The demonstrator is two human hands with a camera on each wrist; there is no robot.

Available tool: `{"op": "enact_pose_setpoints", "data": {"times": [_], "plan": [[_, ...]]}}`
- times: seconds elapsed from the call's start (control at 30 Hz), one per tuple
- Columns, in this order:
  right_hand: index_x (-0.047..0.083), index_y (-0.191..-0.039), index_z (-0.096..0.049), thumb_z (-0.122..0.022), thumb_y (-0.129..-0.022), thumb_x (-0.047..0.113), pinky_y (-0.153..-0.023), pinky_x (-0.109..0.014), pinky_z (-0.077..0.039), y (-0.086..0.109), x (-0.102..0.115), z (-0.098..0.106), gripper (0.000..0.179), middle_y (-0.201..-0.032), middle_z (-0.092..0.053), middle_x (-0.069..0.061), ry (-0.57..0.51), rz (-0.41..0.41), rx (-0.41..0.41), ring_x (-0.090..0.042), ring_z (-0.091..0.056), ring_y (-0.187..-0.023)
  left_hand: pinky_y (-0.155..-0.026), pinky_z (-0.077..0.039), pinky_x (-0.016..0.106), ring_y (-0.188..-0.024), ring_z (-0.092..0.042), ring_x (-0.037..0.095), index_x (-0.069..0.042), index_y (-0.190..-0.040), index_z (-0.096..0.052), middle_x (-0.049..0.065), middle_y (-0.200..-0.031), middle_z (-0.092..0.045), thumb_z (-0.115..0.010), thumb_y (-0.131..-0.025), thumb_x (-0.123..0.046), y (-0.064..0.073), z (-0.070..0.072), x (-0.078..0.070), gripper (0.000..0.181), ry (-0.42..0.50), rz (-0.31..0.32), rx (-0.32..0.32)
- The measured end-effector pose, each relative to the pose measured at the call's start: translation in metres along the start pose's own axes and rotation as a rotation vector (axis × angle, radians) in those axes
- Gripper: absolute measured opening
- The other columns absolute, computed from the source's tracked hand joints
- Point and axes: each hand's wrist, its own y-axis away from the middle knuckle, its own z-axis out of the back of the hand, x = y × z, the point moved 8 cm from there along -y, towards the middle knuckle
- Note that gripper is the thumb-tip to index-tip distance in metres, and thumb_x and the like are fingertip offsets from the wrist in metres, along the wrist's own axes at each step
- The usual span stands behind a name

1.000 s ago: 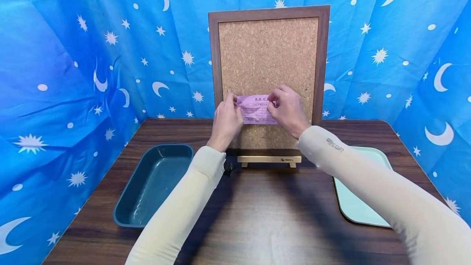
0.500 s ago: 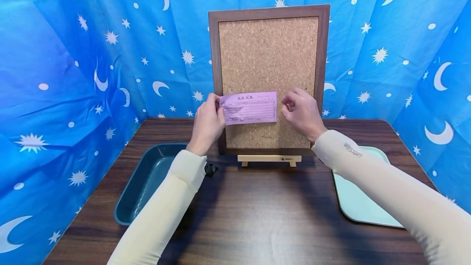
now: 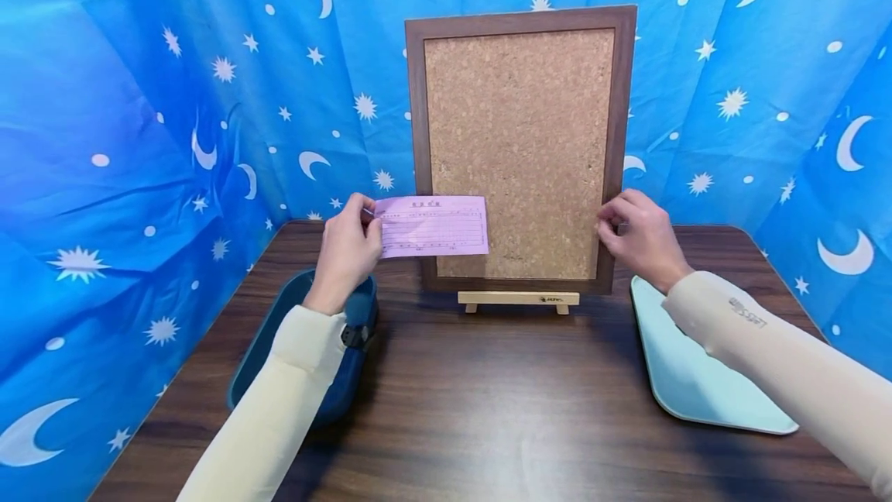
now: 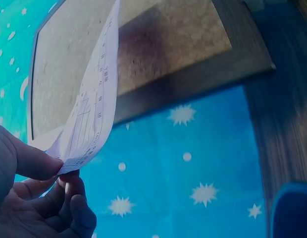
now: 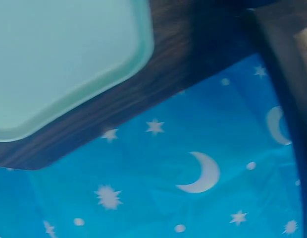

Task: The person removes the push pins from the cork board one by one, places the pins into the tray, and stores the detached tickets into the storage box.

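A pink printed slip of paper [image 3: 439,227] is pinched at its left edge by my left hand [image 3: 346,252], thumb on the near side. It stretches rightward across the lower left of a framed corkboard [image 3: 523,115]. In the left wrist view the paper [image 4: 96,99] bends away from the thumb, seen nearly edge-on. My right hand [image 3: 641,235] hovers by the board's lower right frame with thumb and fingertips drawn together; I cannot tell whether something small is between them. The right wrist view leaves that hand out.
A small wooden easel [image 3: 519,299] supports the board on the dark wooden table [image 3: 530,409]. At left a deep blue-green basin [image 3: 244,374] lies partly under my left forearm. A pale green tray [image 3: 711,378] is at right. Blue star-patterned cloth [image 3: 362,45] hangs behind.
Both hands were at the paper on the board. The right hand has left it and moved right; the left hand has drawn the paper leftward and slightly down.
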Motion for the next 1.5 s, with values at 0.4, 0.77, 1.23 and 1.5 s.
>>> {"op": "enact_pose_setpoints", "data": {"times": [0.4, 0.77, 1.23, 1.5], "plan": [[0.001, -0.086, -0.065, -0.071, -0.077, -0.005, -0.071, -0.043, -0.048, 0.037, -0.039, 0.018, 0.013, -0.087, -0.057, -0.009, 0.056, -0.121, 0.049, -0.024, -0.054, -0.080, -0.065, -0.052, 0.044, -0.074, -0.057, 0.031, 0.001, -0.115, -0.050, 0.019, -0.095, -0.059, -0.051, -0.096, -0.010, 0.022, 0.048, 0.042, 0.022, -0.092, 0.035, -0.051], [0.001, -0.084, -0.064, -0.069, -0.077, -0.001, -0.064, -0.043, -0.045, 0.078, -0.077, 0.008, 0.008, -0.079, -0.054, -0.009, 0.113, -0.276, 0.262, -0.025, -0.051, -0.070, -0.043, -0.041, 0.030, -0.059, -0.055, 0.029, -0.002, -0.121, -0.045, 0.021, -0.087, -0.060, -0.051, -0.094, -0.009, 0.053, 0.076, 0.087, 0.028, -0.198, 0.124, -0.033], [0.004, -0.076, -0.062, -0.069, -0.076, -0.001, -0.055, -0.033, -0.040, 0.115, -0.088, -0.014, 0.009, -0.068, -0.052, -0.002, 0.075, -0.331, 0.566, -0.018, -0.047, -0.061, -0.046, -0.035, 0.032, -0.053, -0.044, 0.022, 0.016, -0.115, -0.056, 0.012, -0.069, -0.054, -0.046, -0.095, -0.015, 0.102, 0.056, 0.129, 0.037, -0.321, 0.329, 0.425], [0.009, -0.069, -0.059, -0.069, -0.074, -0.002, -0.053, -0.030, -0.036, 0.130, -0.088, -0.017, 0.016, -0.062, -0.050, 0.004, 0.056, -0.285, 0.623, -0.013, -0.043, -0.057, -0.050, -0.038, 0.031, -0.058, -0.048, 0.022, 0.014, -0.110, -0.057, 0.015, -0.075, -0.054, -0.043, -0.095, -0.020, 0.134, 0.041, 0.145, 0.040, -0.299, 0.441, 0.600]]}}
